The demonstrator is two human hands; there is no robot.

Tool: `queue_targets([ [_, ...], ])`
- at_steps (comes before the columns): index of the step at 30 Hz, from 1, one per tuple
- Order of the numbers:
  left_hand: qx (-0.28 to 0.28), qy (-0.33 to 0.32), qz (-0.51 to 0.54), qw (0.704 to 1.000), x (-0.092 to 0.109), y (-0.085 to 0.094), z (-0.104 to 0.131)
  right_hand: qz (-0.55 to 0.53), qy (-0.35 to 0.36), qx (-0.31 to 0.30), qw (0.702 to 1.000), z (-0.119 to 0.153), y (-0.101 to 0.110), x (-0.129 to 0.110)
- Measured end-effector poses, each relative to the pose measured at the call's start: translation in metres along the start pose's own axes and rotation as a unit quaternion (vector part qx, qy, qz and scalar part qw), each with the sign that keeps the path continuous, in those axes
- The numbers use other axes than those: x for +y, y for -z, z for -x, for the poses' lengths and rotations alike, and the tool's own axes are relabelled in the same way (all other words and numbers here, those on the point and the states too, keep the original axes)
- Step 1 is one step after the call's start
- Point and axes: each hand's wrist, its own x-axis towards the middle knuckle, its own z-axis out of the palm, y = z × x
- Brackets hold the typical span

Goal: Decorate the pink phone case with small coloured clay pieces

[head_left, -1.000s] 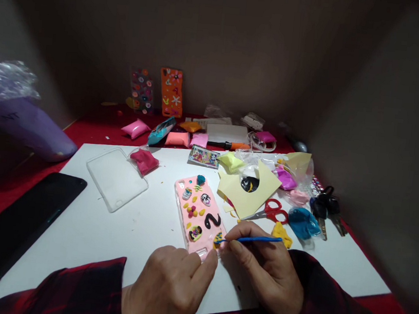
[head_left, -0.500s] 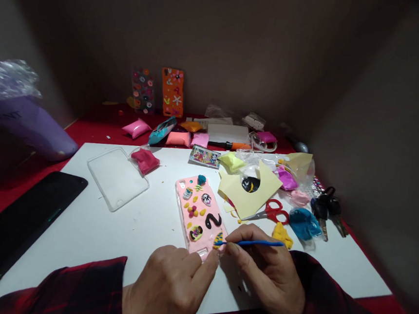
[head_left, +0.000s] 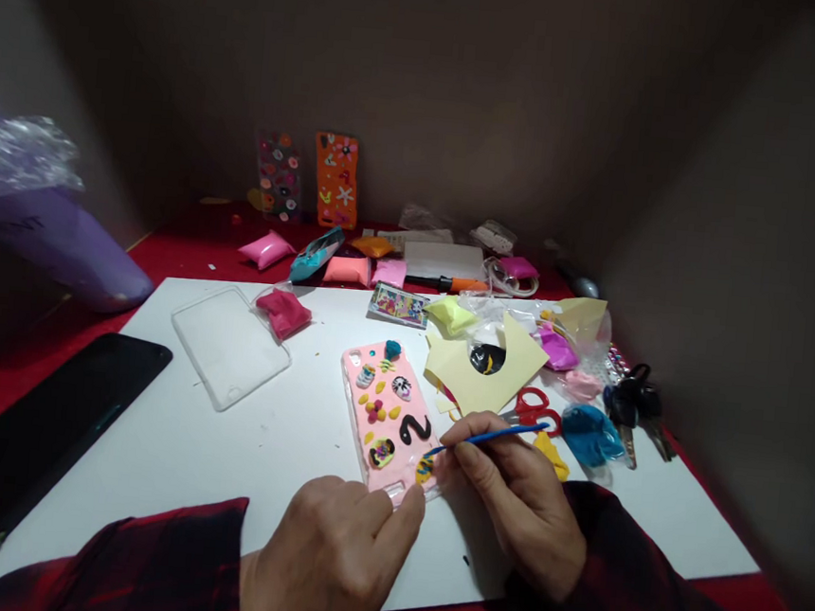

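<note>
A pink phone case (head_left: 395,442) with clay shapes lies on the white board, near its front edge. My right hand (head_left: 515,500) pinches a slim blue tool (head_left: 503,435), whose tip touches or hovers just over a yellow and blue clay piece (head_left: 425,469) at the case's lower right corner. Curled, with the index finger and thumb at the bottom edge of the case, my left hand (head_left: 339,552) steadies it. Whether those fingertips pinch the edge or only press on it is hard to tell. A black curved clay strip (head_left: 415,429) sits above the yellow piece.
Red scissors (head_left: 532,410), yellow paper (head_left: 517,363), clay packets and keys (head_left: 630,411) lie to the right. A clear case (head_left: 229,347) and a black phone (head_left: 45,445) are at the left. Two decorated cases (head_left: 337,180) stand against the back wall.
My right hand has moved slightly up and away, and the blue tool now slants more steeply, its tip higher on the yellow piece. My left hand has hardly moved.
</note>
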Motion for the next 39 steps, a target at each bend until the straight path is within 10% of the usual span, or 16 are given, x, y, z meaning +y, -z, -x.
queue_targets([
  [39, -0.008, -0.006, 0.006, 1.000, 0.0003, 0.0008, 0.0005, 0.038, 0.028, -0.012, 0.999, 0.0011, -0.0003, 0.0002],
])
